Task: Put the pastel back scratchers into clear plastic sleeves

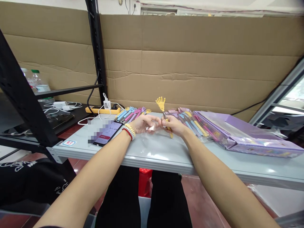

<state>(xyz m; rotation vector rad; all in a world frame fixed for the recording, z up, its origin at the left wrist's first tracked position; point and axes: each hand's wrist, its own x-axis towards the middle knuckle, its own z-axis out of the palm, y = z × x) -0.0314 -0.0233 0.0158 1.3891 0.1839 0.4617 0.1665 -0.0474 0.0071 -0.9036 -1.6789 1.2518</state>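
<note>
My right hand [174, 125] is closed around the shaft of a small yellow back scratcher [161, 104], its hand-shaped head pointing up. The lower end of its handle shows beneath my fingers. Close beside it, my left hand [147, 123] pinches a clear plastic sleeve [150, 129], and the fingertips of both hands nearly meet. Behind my left wrist lies a row of loose back scratchers [133, 113] in blue, pink, purple and yellow. To the right of my right hand is a pile of similar scratchers [193, 123] that look wrapped in clear plastic.
A purple box [261, 144] with plastic film stands at the right of the grey table [152, 155]. On the left lie a phone [108, 133], a yellow power strip [114, 110] and white cables. A black rack post [97, 44] rises before the cardboard wall [178, 63].
</note>
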